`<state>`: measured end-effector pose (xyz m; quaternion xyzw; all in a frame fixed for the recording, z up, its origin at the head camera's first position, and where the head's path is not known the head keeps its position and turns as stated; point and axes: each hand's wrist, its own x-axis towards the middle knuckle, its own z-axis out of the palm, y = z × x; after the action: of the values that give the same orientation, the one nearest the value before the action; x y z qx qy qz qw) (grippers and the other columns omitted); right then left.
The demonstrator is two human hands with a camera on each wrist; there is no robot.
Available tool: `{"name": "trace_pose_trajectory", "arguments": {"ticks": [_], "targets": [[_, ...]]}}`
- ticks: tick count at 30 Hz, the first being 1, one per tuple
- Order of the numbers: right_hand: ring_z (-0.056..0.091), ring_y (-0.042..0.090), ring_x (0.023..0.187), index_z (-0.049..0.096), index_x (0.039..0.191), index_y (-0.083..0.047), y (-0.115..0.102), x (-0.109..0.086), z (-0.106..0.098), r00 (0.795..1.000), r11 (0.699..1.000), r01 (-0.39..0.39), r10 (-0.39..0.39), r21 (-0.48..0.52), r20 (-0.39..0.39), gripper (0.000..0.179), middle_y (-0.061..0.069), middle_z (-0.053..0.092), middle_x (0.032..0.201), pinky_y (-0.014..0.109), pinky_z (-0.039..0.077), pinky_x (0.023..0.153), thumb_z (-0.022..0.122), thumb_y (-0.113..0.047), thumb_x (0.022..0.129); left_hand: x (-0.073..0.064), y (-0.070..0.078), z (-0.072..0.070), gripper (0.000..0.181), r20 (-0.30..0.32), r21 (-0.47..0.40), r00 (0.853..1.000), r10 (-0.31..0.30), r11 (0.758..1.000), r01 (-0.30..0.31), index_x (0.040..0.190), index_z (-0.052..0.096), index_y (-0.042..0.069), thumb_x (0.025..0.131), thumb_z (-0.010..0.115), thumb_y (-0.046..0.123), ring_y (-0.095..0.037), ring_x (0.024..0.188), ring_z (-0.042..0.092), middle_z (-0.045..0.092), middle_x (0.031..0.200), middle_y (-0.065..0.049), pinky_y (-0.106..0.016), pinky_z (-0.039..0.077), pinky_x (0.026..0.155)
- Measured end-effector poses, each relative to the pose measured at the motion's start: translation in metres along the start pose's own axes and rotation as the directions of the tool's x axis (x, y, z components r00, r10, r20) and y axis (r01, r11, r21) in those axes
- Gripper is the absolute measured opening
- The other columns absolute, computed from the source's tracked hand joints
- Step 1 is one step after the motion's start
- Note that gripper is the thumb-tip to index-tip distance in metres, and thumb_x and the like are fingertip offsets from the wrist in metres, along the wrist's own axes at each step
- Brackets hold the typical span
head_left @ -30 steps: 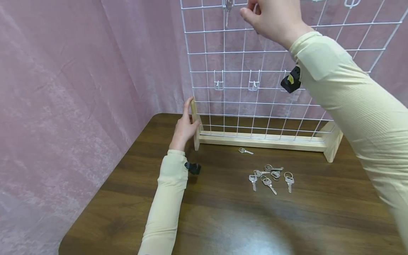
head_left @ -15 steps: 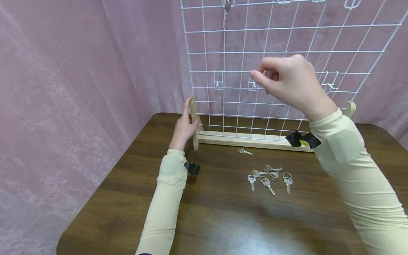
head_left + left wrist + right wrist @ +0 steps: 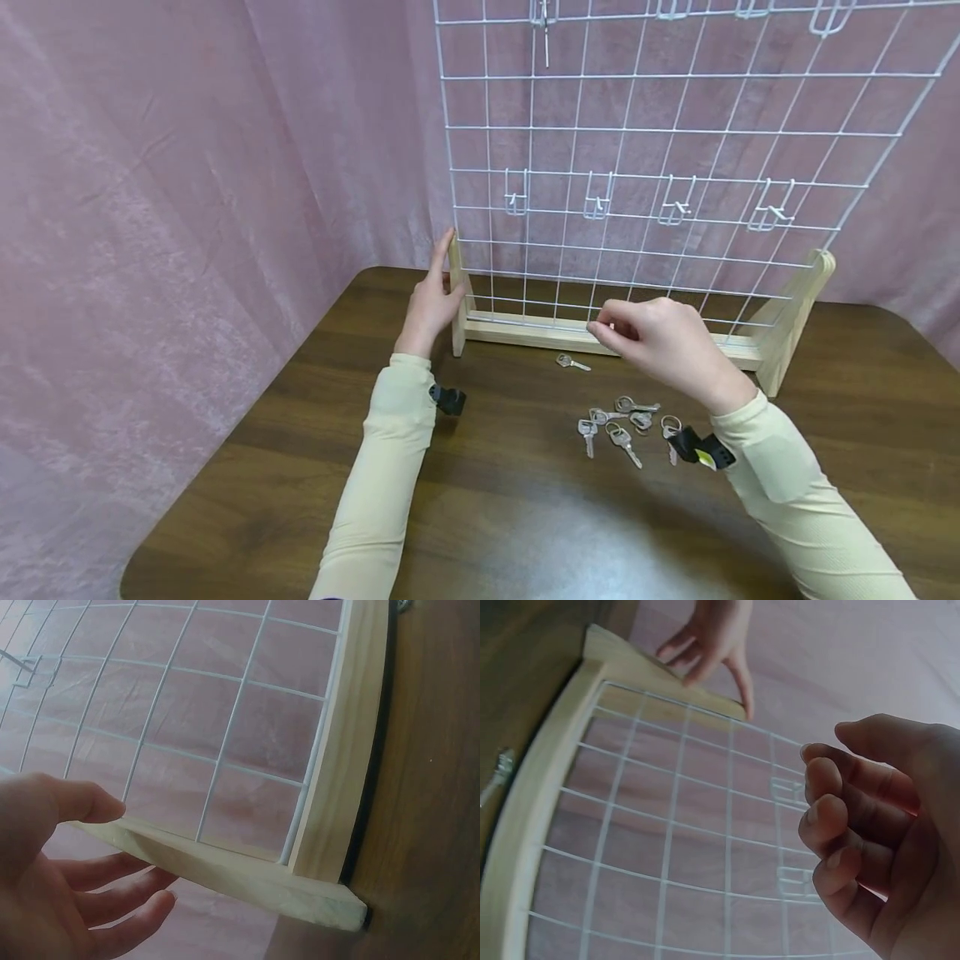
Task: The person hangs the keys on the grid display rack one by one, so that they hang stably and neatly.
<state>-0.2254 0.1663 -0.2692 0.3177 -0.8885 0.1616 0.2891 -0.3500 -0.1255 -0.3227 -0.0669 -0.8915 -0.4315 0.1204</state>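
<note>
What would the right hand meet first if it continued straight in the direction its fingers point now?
Probably the single key on the table, lying left of and below the right hand; depth is unclear, so its fingers might pass above it.

Grid rack [image 3: 637, 167] stands at the far side of the counter [image 3: 525, 517]; loose keys [image 3: 622, 421] lie near of it, one key [image 3: 572, 362] just beside its base.

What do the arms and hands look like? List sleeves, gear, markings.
Both arms wear snug pale yellow long sleeves. A small black camera is strapped at each wrist; the right one carries a yellow mark, the left one is plain black. The left hand and right hand are bare.
</note>
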Motion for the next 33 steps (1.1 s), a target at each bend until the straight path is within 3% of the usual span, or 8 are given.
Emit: {"name": "trace_pose_trajectory", "arguments": {"ticks": [6, 10, 12, 17, 19, 21, 24, 33], "targets": [[0.035, 0.000, 0.049, 0.059, 0.072, -0.022, 0.002, -0.012, 0.013, 0.990, 1.000, -0.020, 0.018, 0.011, 0.137, 0.018, -0.016, 0.040, 0.052, 0.021, 0.029, 0.046, 0.065, -0.020, 0.089, 0.001, 0.002, 0.000, 0.087, -0.006, 0.006, 1.000, 0.013, 1.000, -0.013, 0.148, 0.008, 0.058, 0.091, 0.055, 0.011, -0.034, 0.097, 0.066, 0.065, 0.122, -0.019, -0.048, 0.055, 0.083], [0.040, -0.001, 0.054, 0.060, 0.076, -0.023, 0.004, -0.013, 0.020, 0.958, 0.998, 0.036, -0.050, 0.057, 0.281, 0.014, -0.016, 0.047, 0.059, 0.021, 0.034, 0.050, 0.066, -0.021, 0.089, 0.001, 0.002, 0.000, 0.086, -0.007, 0.015, 1.000, 0.020, 1.000, -0.020, 0.148, 0.008, 0.057, 0.091, 0.054, 0.012, -0.034, 0.098, 0.065, 0.064, 0.124, -0.020, -0.048, 0.055, 0.083], [0.046, -0.002, 0.059, 0.062, 0.082, -0.023, 0.005, -0.015, 0.026, 0.913, 0.990, 0.089, -0.125, 0.111, 0.388, 0.009, -0.016, 0.054, 0.066, 0.020, 0.040, 0.054, 0.068, -0.021, 0.088, 0.001, 0.002, -0.001, 0.087, -0.012, 0.024, 1.000, 0.022, 0.999, -0.022, 0.149, 0.008, 0.056, 0.091, 0.054, 0.011, -0.034, 0.096, 0.065, 0.064, 0.125, -0.020, -0.048, 0.054, 0.082], [0.061, 0.006, 0.082, 0.064, 0.097, -0.018, 0.009, -0.022, 0.052, 0.735, 0.955, 0.161, -0.285, 0.250, 0.615, 0.014, -0.008, 0.065, 0.090, 0.025, 0.051, 0.070, 0.070, -0.018, 0.085, 0.001, 0.002, -0.001, 0.089, -0.028, 0.047, 0.999, 0.022, 0.999, -0.021, 0.149, 0.006, 0.055, 0.090, 0.055, 0.010, -0.030, 0.087, 0.063, 0.064, 0.124, -0.019, -0.044, 0.053, 0.075], [0.061, 0.010, 0.087, 0.063, 0.099, -0.016, 0.010, -0.025, 0.062, 0.686, 0.950, 0.161, -0.302, 0.268, 0.662, 0.019, -0.005, 0.063, 0.096, 0.026, 0.051, 0.072, 0.072, -0.015, 0.082, 0.001, 0.002, -0.001, 0.089, -0.027, 0.050, 0.999, 0.025, 0.998, -0.023, 0.149, 0.005, 0.055, 0.090, 0.055, 0.010, -0.029, 0.085, 0.062, 0.064, 0.123, -0.019, -0.043, 0.053, 0.073], [0.060, 0.009, 0.087, 0.063, 0.099, -0.017, 0.011, -0.027, 0.070, 0.659, 0.950, 0.156, -0.304, 0.271, 0.687, 0.023, -0.005, 0.060, 0.098, 0.024, 0.050, 0.072, 0.073, -0.012, 0.080, 0.001, 0.002, 0.000, 0.090, -0.026, 0.049, 0.999, 0.024, 0.999, -0.023, 0.149, 0.005, 0.055, 0.091, 0.055, 0.010, -0.029, 0.082, 0.062, 0.064, 0.123, -0.019, -0.042, 0.053, 0.072], [0.056, 0.006, 0.082, 0.063, 0.099, -0.017, 0.012, -0.030, 0.077, 0.640, 0.953, 0.130, -0.292, 0.275, 0.711, 0.027, -0.005, 0.056, 0.097, 0.020, 0.047, 0.068, 0.073, -0.008, 0.076, 0.000, 0.002, 0.001, 0.090, -0.024, 0.045, 0.999, 0.024, 0.999, -0.023, 0.149, 0.004, 0.055, 0.091, 0.055, 0.009, -0.029, 0.081, 0.061, 0.063, 0.124, -0.019, -0.042, 0.053, 0.071], [0.051, 0.005, 0.076, 0.060, 0.092, -0.015, 0.012, -0.034, 0.079, 0.637, 0.955, 0.084, -0.270, 0.283, 0.722, 0.027, -0.004, 0.052, 0.091, 0.017, 0.044, 0.066, 0.072, 0.001, 0.074, -0.001, 0.000, 0.003, 0.091, -0.012, 0.054, 1.000, 0.021, 0.998, -0.020, 0.148, 0.001, 0.057, 0.091, 0.055, 0.010, -0.027, 0.074, 0.058, 0.063, 0.122, -0.019, -0.039, 0.051, 0.065]]}}
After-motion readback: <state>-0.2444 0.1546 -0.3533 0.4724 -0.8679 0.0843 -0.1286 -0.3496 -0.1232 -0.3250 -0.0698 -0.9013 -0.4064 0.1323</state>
